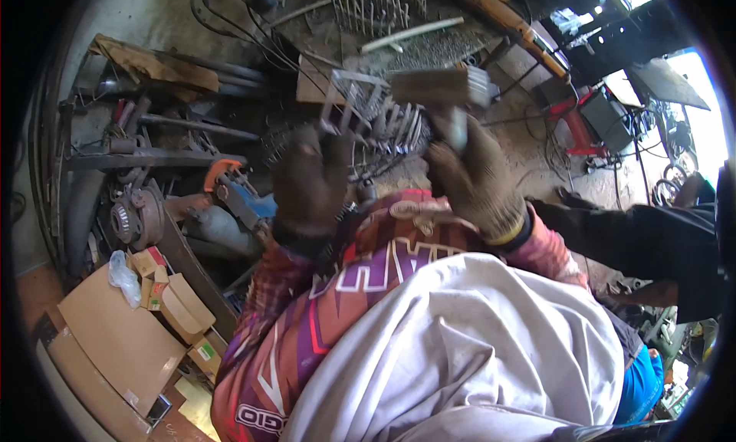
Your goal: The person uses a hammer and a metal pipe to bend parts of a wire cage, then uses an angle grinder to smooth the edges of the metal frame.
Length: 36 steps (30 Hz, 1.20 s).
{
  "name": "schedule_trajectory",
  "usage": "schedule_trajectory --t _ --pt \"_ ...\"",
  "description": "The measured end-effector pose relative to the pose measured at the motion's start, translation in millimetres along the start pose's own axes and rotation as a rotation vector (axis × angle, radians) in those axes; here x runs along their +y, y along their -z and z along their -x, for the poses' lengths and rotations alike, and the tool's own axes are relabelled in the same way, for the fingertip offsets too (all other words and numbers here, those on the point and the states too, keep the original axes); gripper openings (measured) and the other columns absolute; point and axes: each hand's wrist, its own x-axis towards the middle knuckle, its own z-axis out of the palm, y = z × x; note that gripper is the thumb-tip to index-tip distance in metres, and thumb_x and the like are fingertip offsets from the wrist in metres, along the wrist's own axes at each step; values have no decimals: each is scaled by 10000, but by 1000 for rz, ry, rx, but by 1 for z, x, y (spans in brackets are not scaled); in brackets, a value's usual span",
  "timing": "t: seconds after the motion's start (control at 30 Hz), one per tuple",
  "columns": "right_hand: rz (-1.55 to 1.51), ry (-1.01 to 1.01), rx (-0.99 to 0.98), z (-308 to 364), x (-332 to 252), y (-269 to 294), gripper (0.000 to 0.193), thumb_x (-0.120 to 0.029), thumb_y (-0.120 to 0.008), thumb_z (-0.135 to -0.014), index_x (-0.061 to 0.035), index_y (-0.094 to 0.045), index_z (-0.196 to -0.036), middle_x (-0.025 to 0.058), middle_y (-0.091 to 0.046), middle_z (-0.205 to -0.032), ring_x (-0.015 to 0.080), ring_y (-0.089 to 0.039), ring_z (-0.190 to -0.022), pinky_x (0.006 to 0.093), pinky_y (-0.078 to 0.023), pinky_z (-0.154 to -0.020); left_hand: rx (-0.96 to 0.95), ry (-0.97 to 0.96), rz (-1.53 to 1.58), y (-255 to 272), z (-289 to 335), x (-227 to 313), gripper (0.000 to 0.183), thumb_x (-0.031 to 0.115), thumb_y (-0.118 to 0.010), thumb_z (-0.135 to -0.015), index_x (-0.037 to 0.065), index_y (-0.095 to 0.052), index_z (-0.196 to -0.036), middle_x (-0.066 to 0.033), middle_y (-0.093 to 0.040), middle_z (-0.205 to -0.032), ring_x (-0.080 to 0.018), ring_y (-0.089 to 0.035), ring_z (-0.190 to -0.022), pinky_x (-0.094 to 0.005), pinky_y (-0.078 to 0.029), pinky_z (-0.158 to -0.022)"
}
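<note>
My right hand (479,177), in a brown knit work glove, is wrapped round the short pale handle of a hammer (429,88). The hammer's heavy block head is raised above the fingers and smeared by motion. To its left, my left hand (310,177), also gloved and in shadow, seems closed on the lower end of a light metal frame (332,101) with crossbars. The exact grip there is dark and blurred. Behind both hands, a pile of bent metal rods (399,128) lies on the floor.
At the left are a scrap-metal rack (146,160), a blue-and-orange tool (245,197) and flattened cardboard (115,342). A pale stick (414,34) and upright metal spikes (376,9) lie farther off. Right of me are a red-and-grey machine (594,124) with cables and another person's dark-clothed leg (629,239).
</note>
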Motion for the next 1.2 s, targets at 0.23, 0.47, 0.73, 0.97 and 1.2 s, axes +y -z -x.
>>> schedule_trajectory --t 0.23,0.47,0.73,0.97,1.2 --pt "-243 183 116 8 -4 14 405 -258 -585 -1013 24 -492 -1290 62 -622 -872 105 -606 -695 257 -504 -679 53 0 -5 6 -9 -1 242 237 -731 -923 23 -617 -911 -143 -654 -759 -333 -650 -665 -393 -495 -595" --pt "72 173 346 -14 46 17 324 -258 -618 -991 -12 -594 -1201 151 -679 -972 235 -663 -877 370 -519 -776 65 -18 90 3 -3 4 136 141 -723 -934 43 -629 -944 -11 -634 -800 -112 -571 -702 -273 -449 -611" --pt "-297 -37 210 -13 58 18 331 -282 -605 -1012 -11 -597 -1201 83 -694 -1023 145 -637 -905 316 -510 -788 -115 405 453 5 -9 34 175 225 -706 -959 80 -609 -968 48 -586 -711 -15 -518 -579 -173 -410 -511" --pt "-295 -46 169 -12 55 24 337 -273 -621 -1007 0 -584 -1200 73 -698 -1003 132 -644 -849 300 -530 -756 -155 407 536 6 -15 42 180 221 -707 -958 65 -621 -927 60 -549 -661 -14 -468 -553 -207 -367 -485" --pt "-299 -78 142 -13 52 26 352 -256 -626 -1006 -6 -571 -1249 59 -683 -1030 118 -635 -897 298 -527 -782 -186 404 494 9 -13 40 187 228 -683 -974 68 -608 -1034 37 -608 -745 -27 -541 -584 -183 -447 -512"
